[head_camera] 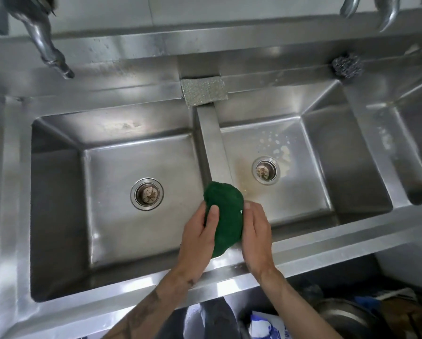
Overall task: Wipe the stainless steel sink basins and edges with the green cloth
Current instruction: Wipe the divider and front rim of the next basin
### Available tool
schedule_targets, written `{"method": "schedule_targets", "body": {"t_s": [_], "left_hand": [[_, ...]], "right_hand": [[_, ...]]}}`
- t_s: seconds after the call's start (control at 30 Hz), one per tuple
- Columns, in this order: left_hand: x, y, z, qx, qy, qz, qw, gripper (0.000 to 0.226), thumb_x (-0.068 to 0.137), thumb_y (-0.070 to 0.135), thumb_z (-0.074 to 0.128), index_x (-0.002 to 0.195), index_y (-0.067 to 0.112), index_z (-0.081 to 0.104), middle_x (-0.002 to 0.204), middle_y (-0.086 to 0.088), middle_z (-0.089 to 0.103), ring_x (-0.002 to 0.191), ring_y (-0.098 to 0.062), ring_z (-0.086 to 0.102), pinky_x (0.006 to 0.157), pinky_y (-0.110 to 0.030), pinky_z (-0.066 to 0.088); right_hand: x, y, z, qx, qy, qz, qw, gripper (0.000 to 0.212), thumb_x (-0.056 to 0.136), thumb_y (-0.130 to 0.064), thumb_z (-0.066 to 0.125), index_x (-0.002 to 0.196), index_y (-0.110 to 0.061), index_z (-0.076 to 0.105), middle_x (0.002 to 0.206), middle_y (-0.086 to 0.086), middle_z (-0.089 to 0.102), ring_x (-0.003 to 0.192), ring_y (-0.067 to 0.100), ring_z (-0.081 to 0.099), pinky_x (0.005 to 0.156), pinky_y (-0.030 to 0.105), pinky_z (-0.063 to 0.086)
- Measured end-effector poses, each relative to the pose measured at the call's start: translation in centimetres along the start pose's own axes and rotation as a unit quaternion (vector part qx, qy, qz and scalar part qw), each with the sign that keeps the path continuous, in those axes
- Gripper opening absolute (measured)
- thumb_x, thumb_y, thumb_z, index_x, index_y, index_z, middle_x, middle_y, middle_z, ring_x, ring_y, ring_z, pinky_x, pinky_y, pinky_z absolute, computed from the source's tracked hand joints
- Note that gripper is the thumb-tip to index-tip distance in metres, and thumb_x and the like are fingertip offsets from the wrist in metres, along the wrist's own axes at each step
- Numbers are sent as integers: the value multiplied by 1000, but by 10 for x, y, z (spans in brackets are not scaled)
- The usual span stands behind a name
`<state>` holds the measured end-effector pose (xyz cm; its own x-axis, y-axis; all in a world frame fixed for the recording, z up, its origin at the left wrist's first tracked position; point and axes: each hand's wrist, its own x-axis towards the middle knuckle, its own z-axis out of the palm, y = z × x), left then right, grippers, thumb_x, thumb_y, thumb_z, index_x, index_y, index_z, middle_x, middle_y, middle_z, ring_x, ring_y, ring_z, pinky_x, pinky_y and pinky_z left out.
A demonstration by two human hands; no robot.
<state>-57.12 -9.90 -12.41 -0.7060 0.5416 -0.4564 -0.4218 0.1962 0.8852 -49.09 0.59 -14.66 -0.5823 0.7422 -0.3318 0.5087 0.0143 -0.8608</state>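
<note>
A bunched green cloth (226, 216) hangs between both hands above the near end of the divider (213, 143) that splits two steel basins. My left hand (196, 237) grips its left side with the thumb on top. My right hand (256, 234) holds its right edge. The left basin (112, 211) has a round drain (147, 194). In the right basin (310, 182) there are white foam spots and a brownish stain around its drain (265, 170). The front rim (303, 250) runs under my wrists.
A silver sponge (205, 92) lies on the back ledge above the divider. A steel wool ball (347, 67) sits at the back right. Faucets (49, 48) hang at the top left and top right. A third basin (420, 152) shows at the right edge. Clutter lies below the sink.
</note>
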Motion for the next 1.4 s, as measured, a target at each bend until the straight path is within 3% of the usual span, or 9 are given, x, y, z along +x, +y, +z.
{"method": "schedule_targets", "body": {"t_s": [0.17,0.33,0.5,0.77,0.9,1.0,1.13,1.27,1.4], "left_hand": [[13,21,49,-5,-10,3,1000,29,110,45,41,125,39,65,116,18,75,110,-3,70,92,-22,55],[40,12,98,74,68,35,994,32,109,53,41,117,34,65,109,10,73,103,-10,70,94,-42,57],[76,8,134,98,165,6,981,19,111,39,48,111,27,62,103,9,66,95,2,63,81,-19,50],[143,19,159,88,265,-23,960,20,109,35,57,111,15,60,95,4,68,84,-8,66,70,-18,54],[178,38,145,96,288,-34,952,24,110,28,54,129,13,56,105,10,64,95,-10,65,66,-2,46],[198,45,132,118,265,-23,957,41,111,26,51,151,16,46,127,10,58,115,-14,62,78,2,43],[193,35,117,178,187,42,965,48,112,26,50,158,18,43,147,5,58,134,-13,58,110,-22,49],[177,18,81,418,218,208,857,35,108,15,54,141,8,61,141,-8,63,130,-27,59,112,-40,48],[181,-2,52,581,223,176,763,54,111,32,44,158,5,44,168,-15,39,158,-32,33,129,-50,28]], "right_hand": [[-2,-29,-27,244,-10,132,961,47,111,-48,35,122,-19,71,120,10,74,113,25,70,94,41,60],[32,-23,-56,162,12,87,983,30,110,-41,44,126,-29,67,113,-7,75,106,13,71,96,40,58],[93,-2,-79,93,32,37,994,26,107,-38,53,129,-27,61,120,-10,69,112,10,67,97,37,57],[188,14,-74,13,-28,-15,999,17,108,-34,52,123,-28,59,113,-16,60,108,10,60,100,46,53],[233,8,-51,2,-26,-18,1000,28,108,-35,51,132,-21,58,124,0,58,109,14,58,102,43,51],[273,14,-27,6,-39,-11,999,31,108,-36,49,132,-21,61,125,3,61,112,19,60,103,45,52],[313,36,-7,-82,-105,22,991,42,108,-36,46,145,-18,53,140,12,58,126,30,59,110,46,49],[320,60,-3,-183,-130,-56,973,41,110,-25,45,149,-14,49,147,11,49,130,30,54,109,41,44],[333,80,11,-324,-147,-235,904,45,107,-27,49,150,-16,50,154,10,46,138,31,46,117,46,39]]}}
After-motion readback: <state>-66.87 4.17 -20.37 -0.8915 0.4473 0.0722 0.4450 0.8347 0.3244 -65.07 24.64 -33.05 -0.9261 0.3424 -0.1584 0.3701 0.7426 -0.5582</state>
